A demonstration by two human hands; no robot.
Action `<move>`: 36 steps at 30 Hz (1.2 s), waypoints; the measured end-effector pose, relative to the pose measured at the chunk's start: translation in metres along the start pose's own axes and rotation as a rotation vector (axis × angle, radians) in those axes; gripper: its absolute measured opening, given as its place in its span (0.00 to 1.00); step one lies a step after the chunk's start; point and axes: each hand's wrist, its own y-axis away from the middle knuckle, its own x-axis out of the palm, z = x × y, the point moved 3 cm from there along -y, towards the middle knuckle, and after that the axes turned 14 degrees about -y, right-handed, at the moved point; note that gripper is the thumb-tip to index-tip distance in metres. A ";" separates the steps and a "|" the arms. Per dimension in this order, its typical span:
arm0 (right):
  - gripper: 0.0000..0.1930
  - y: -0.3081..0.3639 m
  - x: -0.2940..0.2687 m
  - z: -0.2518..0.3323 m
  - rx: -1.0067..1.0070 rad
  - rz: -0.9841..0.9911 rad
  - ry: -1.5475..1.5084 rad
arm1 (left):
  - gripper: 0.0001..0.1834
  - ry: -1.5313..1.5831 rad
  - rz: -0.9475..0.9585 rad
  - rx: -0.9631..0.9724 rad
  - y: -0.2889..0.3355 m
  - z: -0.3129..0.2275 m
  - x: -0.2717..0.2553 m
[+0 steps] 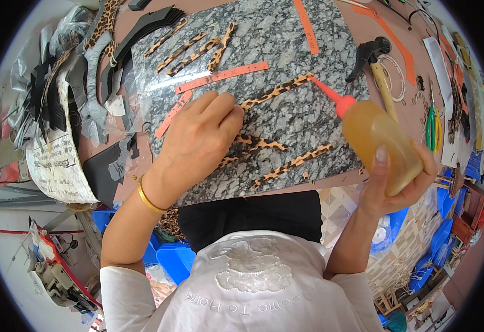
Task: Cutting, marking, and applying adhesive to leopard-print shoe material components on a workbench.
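Note:
My left hand (204,126) is closed, its fingers pinching one end of a leopard-print strip (278,92) that slants up to the right across a grey speckled stone slab (319,113). My right hand (391,180) grips a squeeze bottle (379,138) of amber liquid, tilted so its red nozzle (326,89) meets the strip's far end. More leopard-print strips lie on the slab: several at the upper left, some partly hidden beside my left hand, and one single strip (294,164) near the front edge. An orange perforated strip (222,76) lies just beyond my left hand.
At the slab's right edge rests a hammer (383,83), near a pair of green-and-orange-handled scissors (433,128). Another orange strip (307,27) lies farther back. Dark cut pieces (59,108) and plastic crowd the left. Blue bins (175,261) stand below the table.

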 end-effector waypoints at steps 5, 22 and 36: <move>0.24 -0.002 0.001 0.000 -0.008 -0.003 0.049 | 0.09 0.001 0.002 0.001 0.000 0.000 0.001; 0.26 -0.003 -0.023 -0.018 0.290 -0.150 -0.399 | 0.09 0.151 0.020 -0.134 0.028 0.036 -0.018; 0.28 0.015 -0.017 -0.009 0.398 -0.229 -0.504 | 0.06 0.237 0.048 -0.269 0.042 0.025 -0.012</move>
